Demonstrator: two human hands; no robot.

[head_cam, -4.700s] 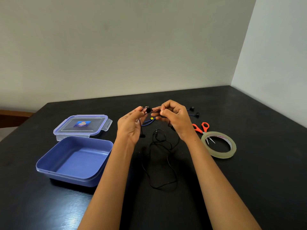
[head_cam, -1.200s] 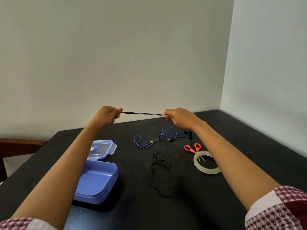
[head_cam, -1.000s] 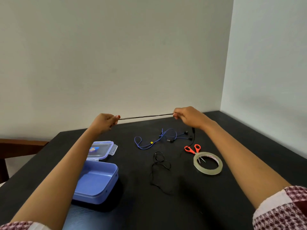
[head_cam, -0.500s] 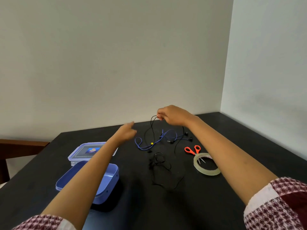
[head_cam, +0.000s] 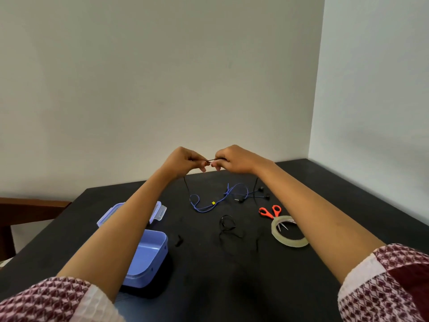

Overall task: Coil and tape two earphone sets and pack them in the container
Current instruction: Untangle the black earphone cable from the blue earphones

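Observation:
My left hand [head_cam: 183, 161] and my right hand [head_cam: 233, 159] are raised above the far part of the table, close together, both pinching a short stretch of the black earphone cable [head_cam: 210, 160] between them. The rest of that cable hangs down from both hands to loose loops on the black table [head_cam: 227, 225]. A blue earphone set [head_cam: 214, 202] lies uncoiled behind those loops. The blue container [head_cam: 148, 254] stands open at the left, partly hidden by my left forearm.
The container's clear lid [head_cam: 159, 209] lies behind it. Orange-handled scissors [head_cam: 270, 211] and a roll of clear tape [head_cam: 289, 231] sit at the right, under my right forearm. Walls meet at the table's far right corner. A wooden chair [head_cam: 27, 205] stands at the left.
My hands had held the black cable stretched wide apart. The left hand then let go, moved right, and now pinches the cable again right beside the right hand.

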